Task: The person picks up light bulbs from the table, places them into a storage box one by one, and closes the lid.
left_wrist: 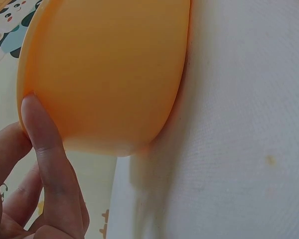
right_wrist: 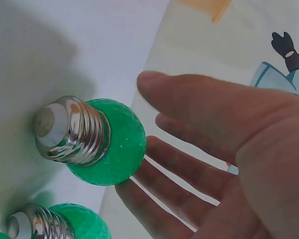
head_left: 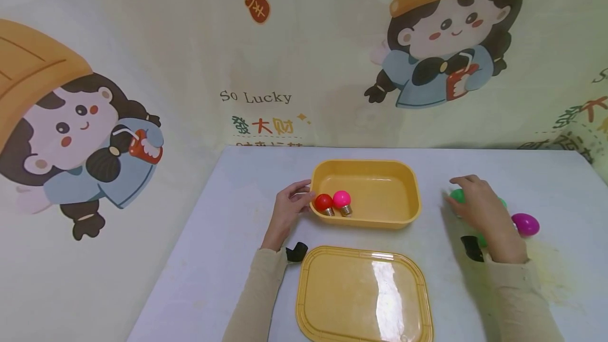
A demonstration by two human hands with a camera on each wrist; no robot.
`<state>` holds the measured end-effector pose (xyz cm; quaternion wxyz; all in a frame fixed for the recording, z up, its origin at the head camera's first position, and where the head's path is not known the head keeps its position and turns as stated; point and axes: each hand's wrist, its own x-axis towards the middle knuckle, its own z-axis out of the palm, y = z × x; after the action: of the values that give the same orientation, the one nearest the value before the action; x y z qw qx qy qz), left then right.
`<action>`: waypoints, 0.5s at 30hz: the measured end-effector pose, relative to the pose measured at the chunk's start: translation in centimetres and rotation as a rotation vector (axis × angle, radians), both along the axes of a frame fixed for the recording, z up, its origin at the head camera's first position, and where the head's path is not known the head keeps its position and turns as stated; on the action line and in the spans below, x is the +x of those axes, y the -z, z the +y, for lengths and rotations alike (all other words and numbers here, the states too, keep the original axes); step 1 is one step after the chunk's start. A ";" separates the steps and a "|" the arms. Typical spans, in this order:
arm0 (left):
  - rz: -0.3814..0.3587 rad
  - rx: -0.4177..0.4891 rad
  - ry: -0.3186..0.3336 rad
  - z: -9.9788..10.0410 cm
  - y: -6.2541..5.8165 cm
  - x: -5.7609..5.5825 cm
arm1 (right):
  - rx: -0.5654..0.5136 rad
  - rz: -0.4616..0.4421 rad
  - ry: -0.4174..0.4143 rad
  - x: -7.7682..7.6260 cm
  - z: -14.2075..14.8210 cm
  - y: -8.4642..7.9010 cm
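Overall, the bench [head_left: 204, 278] is occupied by a yellow lid [head_left: 347, 294] and, beyond it, a yellow container [head_left: 380, 194]. The container's left rim is pinched by the left hand [head_left: 290, 210]. The right hand [head_left: 486, 218] is positioned, fingers extended, at a green bulb [right_wrist: 124, 144] on the bench's right. A purple bulb [head_left: 525, 224] is located farther right; a red bulb [head_left: 324, 202] and a pink bulb [head_left: 341, 199] are seated in the container's near left corner.

From the head I look down toward twelve o'clock across the counter [head_left: 237, 183]; up close, my left wrist view shares the yellow tub [left_wrist: 114, 74], my right the green bulbs [right_wrist: 125, 144].
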<state>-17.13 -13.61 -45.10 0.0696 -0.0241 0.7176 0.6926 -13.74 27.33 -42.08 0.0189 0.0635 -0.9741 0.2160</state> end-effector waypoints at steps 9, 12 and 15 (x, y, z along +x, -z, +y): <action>0.019 -0.003 -0.016 0.0 0.8 -0.3 | -0.023 -0.036 -0.008 -0.3 0.7 0.3; 0.022 0.004 -0.015 0.0 0.8 -0.3 | -0.028 -0.033 -0.010 -0.4 0.8 0.4; 0.020 0.002 -0.017 0.0 0.8 -0.2 | -0.032 -0.025 -0.012 -0.4 0.8 0.5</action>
<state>-17.36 -13.62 -45.89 0.0568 -0.0233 0.7174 0.6940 -14.17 28.10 -42.62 0.0065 0.0666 -0.9704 0.2322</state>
